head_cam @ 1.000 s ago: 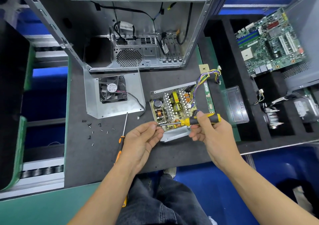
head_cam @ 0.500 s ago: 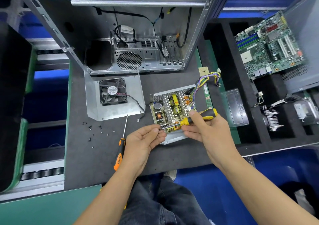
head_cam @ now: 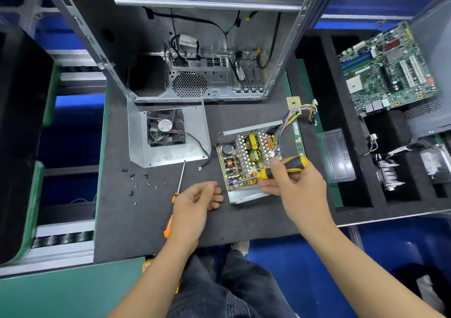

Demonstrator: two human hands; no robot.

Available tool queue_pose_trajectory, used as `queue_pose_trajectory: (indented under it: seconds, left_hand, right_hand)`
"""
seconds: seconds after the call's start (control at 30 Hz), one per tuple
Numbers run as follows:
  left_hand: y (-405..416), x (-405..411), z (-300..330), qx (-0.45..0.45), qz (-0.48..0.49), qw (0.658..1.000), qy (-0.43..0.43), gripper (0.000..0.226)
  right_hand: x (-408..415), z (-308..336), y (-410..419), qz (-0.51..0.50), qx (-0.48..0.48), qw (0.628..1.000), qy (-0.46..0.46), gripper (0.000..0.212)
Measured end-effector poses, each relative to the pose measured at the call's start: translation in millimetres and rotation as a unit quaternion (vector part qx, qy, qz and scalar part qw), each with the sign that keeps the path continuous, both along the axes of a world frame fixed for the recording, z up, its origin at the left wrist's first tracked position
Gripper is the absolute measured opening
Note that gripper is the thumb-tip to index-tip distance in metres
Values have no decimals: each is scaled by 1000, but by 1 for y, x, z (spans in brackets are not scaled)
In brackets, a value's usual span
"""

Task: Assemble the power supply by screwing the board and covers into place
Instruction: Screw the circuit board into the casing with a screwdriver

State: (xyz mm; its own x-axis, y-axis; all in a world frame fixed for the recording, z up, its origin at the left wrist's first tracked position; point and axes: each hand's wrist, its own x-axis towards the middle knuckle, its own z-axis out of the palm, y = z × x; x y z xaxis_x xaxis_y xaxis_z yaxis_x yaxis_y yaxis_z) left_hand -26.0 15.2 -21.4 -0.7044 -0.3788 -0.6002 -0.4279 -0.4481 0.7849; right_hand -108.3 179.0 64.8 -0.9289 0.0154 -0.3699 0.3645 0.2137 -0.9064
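The open power supply (head_cam: 246, 159) lies on the dark mat, its board with heatsinks and coils showing inside a metal shell. My right hand (head_cam: 292, 183) grips a yellow-and-black screwdriver (head_cam: 283, 167), whose tip points down-left onto the board's front-left corner. My left hand (head_cam: 197, 200) hovers just left of the shell, fingers loosely curled, holding nothing that I can see. The metal cover with a black fan (head_cam: 166, 132) lies to the left. Several small black screws (head_cam: 139, 183) are scattered on the mat.
An orange-handled screwdriver (head_cam: 174, 203) lies beside my left hand. An empty computer case (head_cam: 195, 49) stands behind. A foam tray at the right holds a motherboard (head_cam: 388, 71), a clear plastic cover (head_cam: 336, 156) and a heatsink (head_cam: 390, 173).
My left hand has let go of the screwdriver tip and drawn back to the left. My right hand has brought the screwdriver tip down onto the board's front-left corner.
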Motion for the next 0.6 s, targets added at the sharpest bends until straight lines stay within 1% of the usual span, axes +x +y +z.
queue_pose_trajectory:
  seconds: [0.1, 0.17, 0.23, 0.37, 0.47, 0.6]
  left_hand:
    - [0, 4, 0, -55, -57, 997, -6, 12]
    - [1, 5, 2, -73, -85, 994, -7, 10]
    - [3, 5, 4, -73, -101, 992, -8, 14]
    - [4, 3, 4, -64, -117, 991, -12, 32]
    - [2, 2, 3, -67, -135, 988, -15, 34]
    - [0, 2, 2, -72, -153, 986, -15, 33]
  right_hand:
    - [5, 0, -3, 47, 51, 996, 58, 20]
    - [8, 0, -5, 78, 73, 991, 83, 16]
    - [9, 1, -6, 110, 93, 985, 97, 15]
    - [10, 0, -8, 160, 137, 971, 114, 16]
    - [11, -2, -9, 176, 165, 961, 134, 19]
    - [12, -4, -13, 190, 184, 952, 154, 20]
